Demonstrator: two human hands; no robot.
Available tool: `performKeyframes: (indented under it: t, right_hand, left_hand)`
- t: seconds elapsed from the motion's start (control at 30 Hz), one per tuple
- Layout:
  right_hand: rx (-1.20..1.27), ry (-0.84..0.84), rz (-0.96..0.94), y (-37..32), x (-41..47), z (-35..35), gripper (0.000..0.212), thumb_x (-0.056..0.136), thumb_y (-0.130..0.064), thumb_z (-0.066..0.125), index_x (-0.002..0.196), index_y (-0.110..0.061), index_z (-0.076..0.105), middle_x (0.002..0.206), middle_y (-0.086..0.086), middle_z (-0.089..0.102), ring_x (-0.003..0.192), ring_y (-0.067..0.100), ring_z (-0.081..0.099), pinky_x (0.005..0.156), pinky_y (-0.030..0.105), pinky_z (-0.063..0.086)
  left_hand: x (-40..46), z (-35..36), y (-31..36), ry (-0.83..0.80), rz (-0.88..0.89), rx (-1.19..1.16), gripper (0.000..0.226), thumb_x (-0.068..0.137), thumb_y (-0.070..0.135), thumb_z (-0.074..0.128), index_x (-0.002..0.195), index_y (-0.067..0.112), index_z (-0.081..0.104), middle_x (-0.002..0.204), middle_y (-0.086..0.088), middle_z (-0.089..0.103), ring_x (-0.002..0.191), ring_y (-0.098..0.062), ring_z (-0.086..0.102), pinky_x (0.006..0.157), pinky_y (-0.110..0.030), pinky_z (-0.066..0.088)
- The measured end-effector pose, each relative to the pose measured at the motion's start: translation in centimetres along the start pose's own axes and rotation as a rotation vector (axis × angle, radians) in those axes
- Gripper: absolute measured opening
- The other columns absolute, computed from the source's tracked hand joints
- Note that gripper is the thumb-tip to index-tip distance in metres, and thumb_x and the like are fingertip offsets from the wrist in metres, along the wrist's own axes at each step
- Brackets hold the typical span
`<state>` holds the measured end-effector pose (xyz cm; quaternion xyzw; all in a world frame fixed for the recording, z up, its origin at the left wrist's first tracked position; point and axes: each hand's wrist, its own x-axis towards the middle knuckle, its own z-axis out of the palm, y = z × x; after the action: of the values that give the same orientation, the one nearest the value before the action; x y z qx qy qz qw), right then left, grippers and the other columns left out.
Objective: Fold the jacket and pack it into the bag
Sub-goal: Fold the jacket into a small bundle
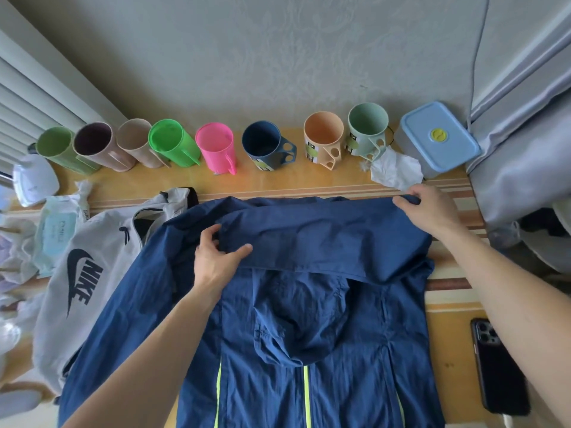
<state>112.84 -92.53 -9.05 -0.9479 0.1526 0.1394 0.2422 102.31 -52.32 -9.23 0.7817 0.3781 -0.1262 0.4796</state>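
folding looks barely begun: the blue jacket [309, 304] lies spread on the table [448, 359], left hand [216, 257] and right hand [429, 208] fingers pinching a sleeve laid across it; the grey bag [83, 273] waits beside, unpacked.

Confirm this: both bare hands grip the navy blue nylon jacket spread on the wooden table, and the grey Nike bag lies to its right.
Wrong side. The head view shows the grey Nike bag lying left of the navy blue nylon jacket, partly under it. The left hand and right hand do grip the jacket on the wooden table.
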Motion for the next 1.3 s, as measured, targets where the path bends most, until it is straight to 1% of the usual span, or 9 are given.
performKeyframes:
  t: [0.17,0.3,0.43,0.6,0.77,0.87,1.03,1.1,1.3]
  right_hand:
    - [-0.123,0.412,-0.362,-1.1,-4.7,2.7,0.023,0.09,-0.024,0.068,0.106,-0.009,0.06,0.105,0.015,0.06,0.097,0.04,0.057,0.081,0.049,0.048]
    - [-0.143,0.261,-0.692,-2.8,-9.1,6.8,0.019,0.096,-0.026,0.062,0.105,-0.011,0.07,0.105,0.005,0.067,0.096,0.03,0.059,0.082,0.042,0.05]
    - [-0.332,-0.074,-0.558,-3.6,-9.2,10.4,0.046,0.093,-0.038,0.064,0.13,-0.011,0.064,0.139,0.012,0.061,0.132,0.036,0.053,0.103,0.048,0.048]
    - [0.032,0.027,-0.464,-9.4,-14.5,11.8,0.029,0.093,-0.028,0.065,0.118,-0.013,0.067,0.118,0.002,0.067,0.107,0.024,0.06,0.088,0.038,0.053]
    - [0.504,-0.665,-0.113,-19.5,-22.5,16.7,0.033,0.088,-0.041,0.068,0.114,-0.021,0.07,0.106,-0.006,0.074,0.093,0.002,0.069,0.088,0.021,0.054]
    - [0.607,-0.861,0.011,-24.3,-26.3,20.4,0.062,0.069,-0.063,0.068,0.116,-0.023,0.069,0.109,-0.003,0.075,0.101,0.014,0.071,0.098,0.039,0.056]
    - [0.768,-0.95,0.26,-28.5,-30.6,23.7,0.043,0.079,-0.05,0.075,0.104,-0.016,0.068,0.095,-0.003,0.072,0.079,0.009,0.064,0.067,0.02,0.051]
    - [0.749,-0.886,0.313,-29.4,-30.9,24.3,0.033,0.084,-0.043,0.074,0.094,-0.011,0.07,0.089,-0.003,0.073,0.075,0.011,0.064,0.052,0.014,0.046]
    - [1.042,-0.79,0.402,-31.8,-29.7,21.8,0.016,0.094,-0.026,0.064,0.101,-0.014,0.073,0.103,0.006,0.079,0.098,0.026,0.074,0.093,0.043,0.059]
  left_hand:
    - [1.2,1.2,1.0,0.129,0.003,0.115,0.047,0.083,0.022,0.078,0.126,0.023,0.059,0.094,0.008,0.066,0.105,-0.023,0.066,0.092,-0.042,0.056]
    - [0.3,-1.3,0.5,0.311,0.125,0.153,0.018,0.086,0.016,0.066,0.104,0.018,0.065,0.086,0.006,0.066,0.096,-0.023,0.064,0.092,-0.042,0.052]
    - [-0.7,-4.3,-0.5,0.377,0.21,0.229,0.036,0.086,0.026,0.07,0.12,0.02,0.058,0.109,-0.001,0.066,0.097,-0.017,0.057,0.092,-0.037,0.044]
    - [-2.7,-10.6,-2.5,0.494,0.341,0.576,0.054,0.08,0.038,0.077,0.127,0.025,0.054,0.13,-0.005,0.053,0.123,-0.031,0.049,0.102,-0.046,0.041]
    - [-2.3,-15.8,-5.0,0.326,0.117,0.662,0.019,0.082,0.04,0.068,0.096,0.028,0.067,0.108,-0.004,0.068,0.11,-0.033,0.062,0.087,-0.04,0.046]
    - [-1.9,-17.3,-5.0,0.298,0.119,0.513,0.016,0.086,0.046,0.062,0.09,0.03,0.063,0.103,0.001,0.071,0.103,-0.029,0.066,0.08,-0.038,0.05]
    - [-0.2,-21.0,-7.3,0.098,-0.002,0.763,0.074,0.072,0.068,0.068,0.131,0.026,0.053,0.126,-0.001,0.064,0.119,-0.029,0.061,0.095,-0.047,0.052]
    - [0.5,-22.2,-8.6,0.011,-0.035,0.789,0.052,0.074,0.06,0.072,0.111,0.024,0.064,0.108,0.0,0.071,0.103,-0.027,0.067,0.088,-0.044,0.056]
    - [-0.8,-24.4,-7.2,-0.122,-0.02,0.282,0.027,0.098,0.037,0.061,0.096,0.01,0.059,0.081,-0.006,0.063,0.072,-0.025,0.058,0.062,-0.032,0.046]
